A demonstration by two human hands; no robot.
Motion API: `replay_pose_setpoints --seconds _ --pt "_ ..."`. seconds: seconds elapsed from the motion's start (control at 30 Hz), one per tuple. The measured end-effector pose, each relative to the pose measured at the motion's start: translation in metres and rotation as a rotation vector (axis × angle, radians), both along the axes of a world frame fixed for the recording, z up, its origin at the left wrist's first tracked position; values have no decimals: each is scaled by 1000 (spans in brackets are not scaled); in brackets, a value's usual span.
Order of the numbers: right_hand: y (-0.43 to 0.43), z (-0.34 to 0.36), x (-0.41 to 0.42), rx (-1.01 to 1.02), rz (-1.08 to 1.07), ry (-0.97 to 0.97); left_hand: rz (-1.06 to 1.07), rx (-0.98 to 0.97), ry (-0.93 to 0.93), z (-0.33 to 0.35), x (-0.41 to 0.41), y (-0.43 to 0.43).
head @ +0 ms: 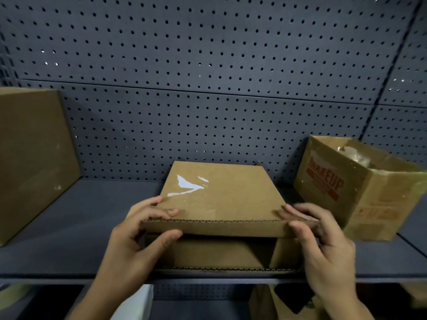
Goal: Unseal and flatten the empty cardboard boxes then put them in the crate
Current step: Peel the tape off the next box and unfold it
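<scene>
Both hands, left hand (138,229) and right hand (323,241), grip the box (219,199) flap on the shelf (80,227), opening it; flattening probably comes next.

left hand (138,229) and right hand (323,241) raised forward, fingers curled, thumbs underneath, gripping

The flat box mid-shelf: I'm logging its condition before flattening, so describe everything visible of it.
The flat box is brown corrugated cardboard, lying on the dark shelf. Its lid is lifted at the front, showing a cardboard interior. A torn scrap of glossy tape clings to the lid. The left hand and right hand each grip the lid's front lip.
</scene>
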State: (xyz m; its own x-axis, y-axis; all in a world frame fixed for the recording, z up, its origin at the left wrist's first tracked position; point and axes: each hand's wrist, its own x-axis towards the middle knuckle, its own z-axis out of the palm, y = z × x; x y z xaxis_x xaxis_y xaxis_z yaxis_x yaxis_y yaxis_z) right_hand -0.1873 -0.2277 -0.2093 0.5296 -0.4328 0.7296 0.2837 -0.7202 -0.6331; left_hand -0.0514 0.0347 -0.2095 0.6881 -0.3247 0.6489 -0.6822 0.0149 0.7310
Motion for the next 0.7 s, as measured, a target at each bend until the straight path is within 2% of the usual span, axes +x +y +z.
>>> replay_pose_setpoints --seconds 0.1,0.2,0.37,0.57,0.7 --pt "11 -5 1 -4 -70 58 42 -21 -5 -6 -4 -5" --pt "24 -12 1 47 22 78 60 28 -40 -10 -6 -7" --pt "25 -23 7 -84 -29 94 130 43 -81 -13 -5 -11" --pt "18 -21 -2 -55 1 117 0 129 -28 -8 -7 1" --pt "7 -12 -14 -122 51 222 -109 315 -24 -4 9 8"
